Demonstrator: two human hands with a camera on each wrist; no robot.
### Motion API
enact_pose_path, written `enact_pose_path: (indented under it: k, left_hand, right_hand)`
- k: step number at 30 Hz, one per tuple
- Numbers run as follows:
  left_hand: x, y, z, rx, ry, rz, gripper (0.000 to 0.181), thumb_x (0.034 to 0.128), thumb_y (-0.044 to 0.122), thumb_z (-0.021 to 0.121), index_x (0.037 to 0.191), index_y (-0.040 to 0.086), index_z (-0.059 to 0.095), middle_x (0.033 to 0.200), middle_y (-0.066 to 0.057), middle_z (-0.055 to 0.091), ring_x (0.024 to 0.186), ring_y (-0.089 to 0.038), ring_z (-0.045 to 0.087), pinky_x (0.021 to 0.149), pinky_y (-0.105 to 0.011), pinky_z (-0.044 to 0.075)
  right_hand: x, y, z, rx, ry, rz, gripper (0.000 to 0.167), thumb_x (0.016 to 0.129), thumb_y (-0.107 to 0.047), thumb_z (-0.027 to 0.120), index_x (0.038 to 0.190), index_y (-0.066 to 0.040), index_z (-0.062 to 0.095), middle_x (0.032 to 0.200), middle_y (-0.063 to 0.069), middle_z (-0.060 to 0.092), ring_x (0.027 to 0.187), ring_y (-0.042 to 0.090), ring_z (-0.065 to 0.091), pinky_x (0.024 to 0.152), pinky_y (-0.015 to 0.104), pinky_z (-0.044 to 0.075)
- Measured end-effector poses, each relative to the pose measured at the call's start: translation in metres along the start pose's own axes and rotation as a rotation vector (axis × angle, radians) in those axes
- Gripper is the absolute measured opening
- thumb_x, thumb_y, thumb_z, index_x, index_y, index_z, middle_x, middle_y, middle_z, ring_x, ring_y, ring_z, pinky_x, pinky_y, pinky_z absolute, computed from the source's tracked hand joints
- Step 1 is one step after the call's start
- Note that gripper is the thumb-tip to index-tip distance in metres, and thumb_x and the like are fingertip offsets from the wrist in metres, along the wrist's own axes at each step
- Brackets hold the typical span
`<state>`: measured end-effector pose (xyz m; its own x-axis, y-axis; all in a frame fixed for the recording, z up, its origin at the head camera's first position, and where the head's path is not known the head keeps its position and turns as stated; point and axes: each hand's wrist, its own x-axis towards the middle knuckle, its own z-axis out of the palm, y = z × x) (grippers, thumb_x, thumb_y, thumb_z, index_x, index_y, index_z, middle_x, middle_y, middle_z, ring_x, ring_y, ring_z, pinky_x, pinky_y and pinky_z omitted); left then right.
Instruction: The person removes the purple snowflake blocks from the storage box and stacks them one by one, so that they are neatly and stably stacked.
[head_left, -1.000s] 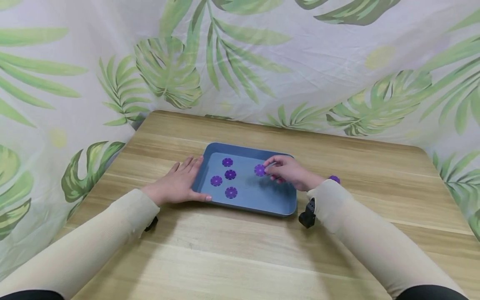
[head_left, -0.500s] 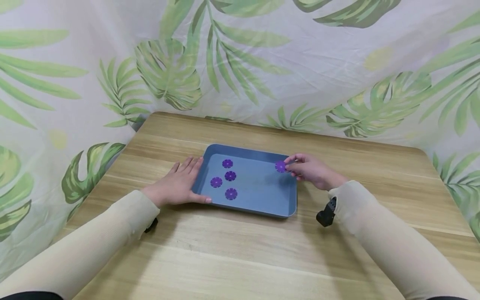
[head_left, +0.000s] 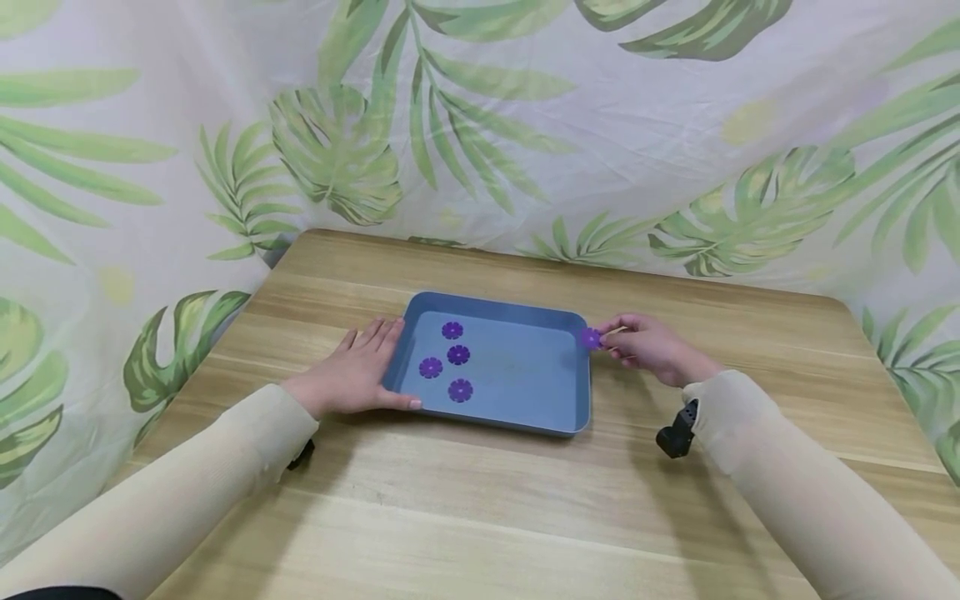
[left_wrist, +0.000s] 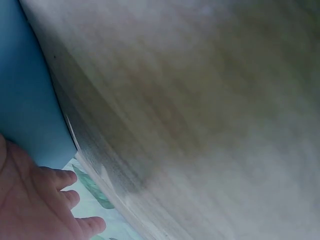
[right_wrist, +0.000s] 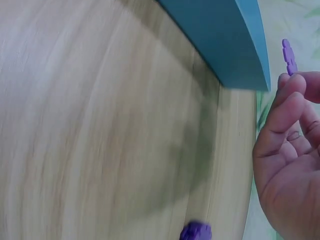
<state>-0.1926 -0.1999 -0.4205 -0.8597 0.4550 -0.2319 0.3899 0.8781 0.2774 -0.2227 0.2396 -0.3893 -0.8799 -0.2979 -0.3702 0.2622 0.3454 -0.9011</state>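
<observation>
My right hand (head_left: 648, 346) pinches a purple interlocking disc (head_left: 591, 338) by its notched edge, at the right rim of a blue rectangular tray (head_left: 525, 418). In the right wrist view the same disc (right_wrist: 289, 57) shows edge-on above the thumb and fingertips, higher than the tray wall (right_wrist: 225, 45). Several more purple discs lie flat inside the tray's left half, one of them the lowest disc (head_left: 461, 390). With fingers spread and straight, my left hand (head_left: 352, 371) rests against the tray's left side, its thumb along the front left corner.
Beneath my right wrist, a purple piece (right_wrist: 196, 231) sits on the wooden table (head_left: 480, 500); the arm hides it in the head view. A leaf-patterned cloth (head_left: 480, 125) hangs behind the table and along its left side.
My right hand has carried the pinched disc rightward, from above the tray's interior to its right rim. The left hand stays put against the tray, and the discs inside lie as before.
</observation>
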Motion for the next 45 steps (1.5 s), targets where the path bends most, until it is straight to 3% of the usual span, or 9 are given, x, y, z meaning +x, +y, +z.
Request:
enact_pose_path:
  k: [13,23,33,45]
  left_hand:
    - [-0.002,0.001,0.002,-0.007,-0.001,-0.002,0.135,0.0814,0.081,0.064,0.162,-0.006,0.001,0.170,-0.026,0.004,0.156,-0.044,0.000,0.120,-0.068,0.003]
    - [-0.001,0.001,0.002,-0.016,-0.005,0.000,0.134,0.0819,0.080,0.065,0.162,-0.008,0.001,0.170,-0.024,0.003,0.156,-0.044,-0.001,0.119,-0.068,0.003]
    - [0.001,0.003,0.000,-0.022,-0.006,-0.002,0.134,0.0824,0.078,0.066,0.162,-0.006,0.000,0.169,-0.027,0.004,0.155,-0.045,0.000,0.119,-0.068,0.004]
    - [-0.001,0.004,-0.002,-0.032,-0.001,-0.007,0.135,0.0820,0.080,0.065,0.162,-0.007,-0.001,0.168,-0.030,0.007,0.155,-0.046,0.003,0.119,-0.069,0.004]
  right_hand:
    - [-0.013,0.017,-0.034,-0.004,0.028,0.035,0.018,0.105,-0.006,0.055,0.122,0.001,0.057,0.090,-0.001,0.064,0.072,0.006,0.055,0.059,0.018,0.046]
    - [-0.021,0.028,-0.058,-0.041,0.058,0.037,0.019,0.105,-0.007,0.056,0.122,0.002,0.058,0.090,-0.003,0.066,0.074,0.005,0.057,0.063,0.019,0.049]
    - [-0.030,0.042,-0.077,-0.089,0.083,0.047,0.021,0.105,-0.007,0.057,0.123,0.003,0.060,0.086,-0.007,0.066,0.074,0.003,0.059,0.063,0.020,0.049]
    - [-0.036,0.055,-0.087,-0.098,0.058,0.117,0.027,0.107,-0.010,0.054,0.129,0.005,0.055,0.088,-0.005,0.065,0.072,0.004,0.056,0.062,0.020,0.049]
